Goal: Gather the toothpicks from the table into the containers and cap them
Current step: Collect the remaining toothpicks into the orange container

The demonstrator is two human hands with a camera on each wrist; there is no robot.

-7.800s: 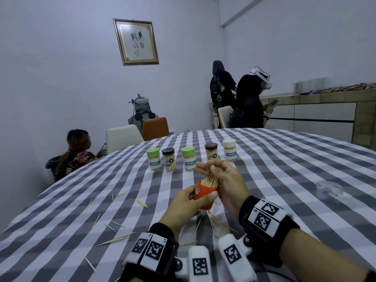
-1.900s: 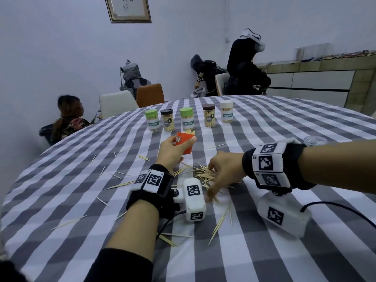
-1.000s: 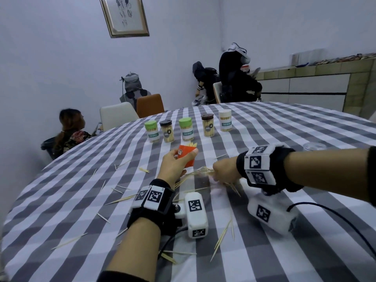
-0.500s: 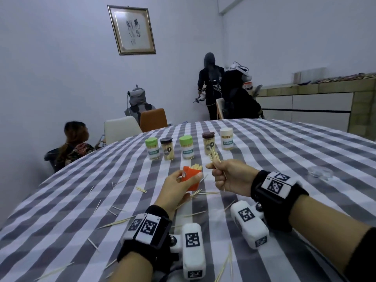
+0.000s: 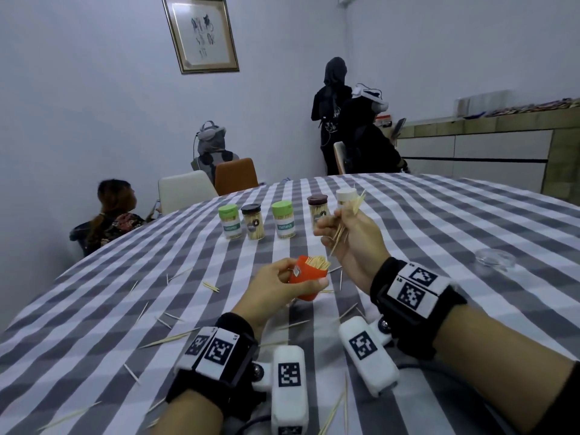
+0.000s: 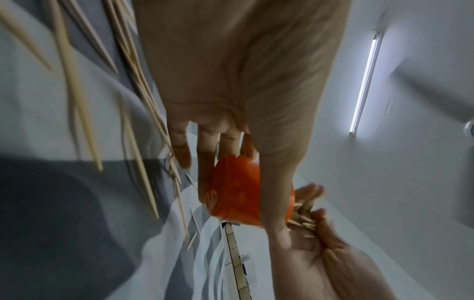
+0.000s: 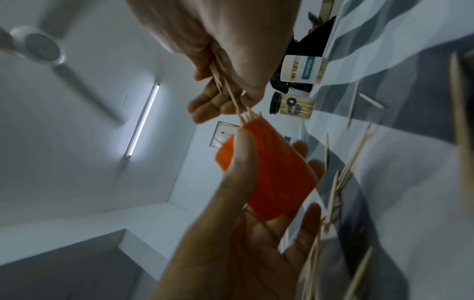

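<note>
Gray-and-white checked table [image 5: 439, 221] with five capped jars [image 5: 284, 219], scattered toothpicks [image 5: 169, 339], one clear lid [image 5: 494, 260].

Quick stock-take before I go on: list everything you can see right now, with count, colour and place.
Orange container: 1, orange, open, full of toothpicks, held above table.
Toothpick bundle: 1, pale wood, in right hand.
Loose toothpicks: many, pale wood, scattered on near tablecloth.
Capped jars: 5, two green caps, two dark, one white, row mid-table.
Clear lid: 1, transparent, table right.
Tablecloth: 1, grey-white check.
Chairs: 2 clearly seen, white and brown, far side.
Framed picture: 1, wall.
Other people: about 3, background.
Left hand: grips orange container.
Right hand: pinches toothpick bundle.
</note>
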